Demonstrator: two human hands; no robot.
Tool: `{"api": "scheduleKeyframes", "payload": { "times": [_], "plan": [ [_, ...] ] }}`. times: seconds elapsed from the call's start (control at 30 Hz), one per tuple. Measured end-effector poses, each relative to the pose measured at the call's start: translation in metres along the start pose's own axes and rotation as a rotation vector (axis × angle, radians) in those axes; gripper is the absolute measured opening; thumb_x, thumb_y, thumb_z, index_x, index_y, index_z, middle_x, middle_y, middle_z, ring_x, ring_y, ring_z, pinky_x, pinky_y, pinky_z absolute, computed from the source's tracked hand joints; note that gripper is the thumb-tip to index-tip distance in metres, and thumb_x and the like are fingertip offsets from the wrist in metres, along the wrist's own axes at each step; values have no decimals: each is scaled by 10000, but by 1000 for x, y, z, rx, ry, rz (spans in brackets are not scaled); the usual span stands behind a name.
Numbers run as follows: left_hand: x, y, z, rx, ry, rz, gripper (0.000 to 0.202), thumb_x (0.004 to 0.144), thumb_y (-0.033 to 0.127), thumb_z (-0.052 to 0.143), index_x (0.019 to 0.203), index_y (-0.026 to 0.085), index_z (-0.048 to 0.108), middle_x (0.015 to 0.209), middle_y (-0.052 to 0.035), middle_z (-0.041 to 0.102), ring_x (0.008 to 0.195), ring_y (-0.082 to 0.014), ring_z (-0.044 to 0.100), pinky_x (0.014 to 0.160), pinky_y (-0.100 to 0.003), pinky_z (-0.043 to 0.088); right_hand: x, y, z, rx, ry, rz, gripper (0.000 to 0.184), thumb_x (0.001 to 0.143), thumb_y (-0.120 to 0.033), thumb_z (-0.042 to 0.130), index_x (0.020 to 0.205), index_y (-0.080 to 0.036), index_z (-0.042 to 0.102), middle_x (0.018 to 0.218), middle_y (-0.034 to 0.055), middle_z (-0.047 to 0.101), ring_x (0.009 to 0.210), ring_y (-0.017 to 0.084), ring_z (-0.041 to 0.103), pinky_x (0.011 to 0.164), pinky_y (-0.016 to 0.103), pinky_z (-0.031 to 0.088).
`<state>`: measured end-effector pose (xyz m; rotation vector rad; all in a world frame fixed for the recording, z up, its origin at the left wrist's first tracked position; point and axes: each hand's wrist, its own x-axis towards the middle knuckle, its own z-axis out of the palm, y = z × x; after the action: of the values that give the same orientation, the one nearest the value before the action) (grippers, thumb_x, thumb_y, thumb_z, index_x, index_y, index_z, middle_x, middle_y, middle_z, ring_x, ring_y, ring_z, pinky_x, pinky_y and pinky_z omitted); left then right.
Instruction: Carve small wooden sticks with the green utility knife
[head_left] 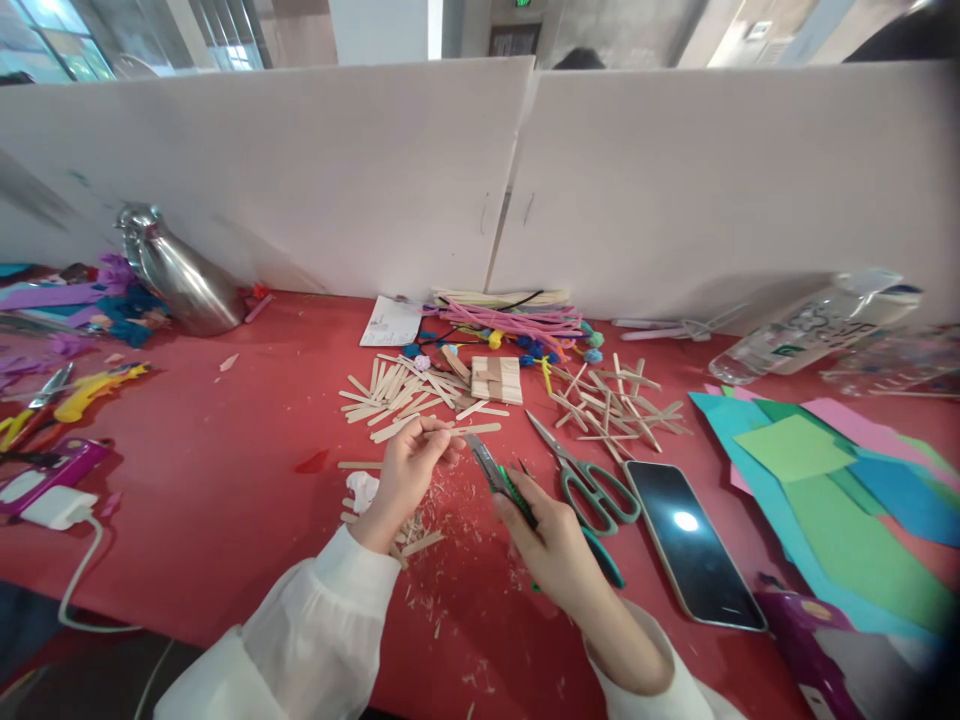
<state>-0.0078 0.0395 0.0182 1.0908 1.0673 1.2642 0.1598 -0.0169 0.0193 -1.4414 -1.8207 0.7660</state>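
Stick (pixel 484 429) is pinched between the thumb and fingers of the left grip (pixel 415 462), with its free end extending to the right, toward the other grip. The right grip (pixel 551 545) is wrapped around the handle of a craft knife (pixel 491 470); the blade is out and points at the stick, just below its edge. Contact between blade and stick cannot be confirmed from this view.

Step in hand: judged to be cutting or shaving the stick. Wood shavings (pixel 411 530) lie on the worktop (pixel 247 450), on the near side of the left grip and between both grips, which supports this reading.

Adjacent items: loose sticks (pixel 394 385) lie ahead of the left grip. Scissors (pixel 571 460) rest just beside the right grip, on its outer side; a phone (pixel 697 545) lies farther right.

Next move: a further stroke would call for a firm pinch on the stick, with the left fingertips clear of the blade path. Hold the blade at a shallow angle, apply light pressure, and avoid the scissors beside the right grip
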Motion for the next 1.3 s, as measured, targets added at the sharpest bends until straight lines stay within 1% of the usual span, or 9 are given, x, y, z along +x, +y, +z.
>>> {"api": "scheduleKeyframes", "payload": {
  "times": [0.1,0.23,0.43,0.63,0.8,0.87,0.97,1.13,1.3],
  "plan": [
    [-1,3,3,-30,-22,-8,212,745,345,610,765,150,528,692,-34,654,547,-98,541,574,-244,455,-1,1,2,23,-11,15,274,906,-349,374,1014,-162,543,613,7,613,439,134,549,424,226,442],
    [-1,6,3,-3,-52,-32,199,721,334,635,739,152,555,684,-27,641,578,-107,539,612,-249,441,-1,0,1,29,-17,20,268,909,-364,364,981,-172,537,621,6,602,432,128,536,403,217,417],
    [-2,1,0,236,-237,0,171,777,323,588,756,153,599,732,-10,624,709,-136,572,705,-242,431,0,0,1,-16,5,-13,262,902,-335,370,999,-166,546,655,27,618,486,149,567,411,224,413],
    [-5,4,2,402,-131,87,176,791,315,558,726,155,592,700,-6,616,667,-142,566,654,-236,435,0,-1,1,-58,41,-50,273,889,-302,379,991,-146,579,610,31,634,508,172,608,474,242,466],
    [-6,3,3,479,-87,152,175,789,311,551,740,154,609,715,-22,647,693,-160,596,658,-243,460,0,-4,1,-106,81,-86,295,865,-282,380,985,-124,598,735,93,702,640,224,677,578,279,516],
    [-6,2,3,496,-72,174,174,795,309,547,749,156,615,725,-23,659,702,-162,607,661,-240,466,0,-4,1,-119,90,-97,311,859,-279,377,983,-105,603,759,118,711,669,242,690,587,285,523],
    [-6,2,2,518,-44,215,165,803,303,545,755,163,617,733,-20,669,704,-156,615,660,-230,467,-2,-3,2,-135,101,-109,300,857,-268,379,989,-116,601,788,120,722,674,242,698,583,279,527],
    [-7,3,2,501,-12,194,171,807,310,547,741,166,612,764,-35,691,729,-167,634,683,-243,477,-3,-1,2,-141,130,-125,301,866,-261,379,1030,-105,577,820,125,725,704,240,701,590,278,530],
    [-9,7,5,478,-18,183,161,800,297,549,724,166,600,752,-35,692,722,-165,638,668,-240,484,-2,-4,1,-114,127,-141,278,873,-263,381,1004,-120,581,776,96,716,648,207,689,573,253,524]
  ]
}}
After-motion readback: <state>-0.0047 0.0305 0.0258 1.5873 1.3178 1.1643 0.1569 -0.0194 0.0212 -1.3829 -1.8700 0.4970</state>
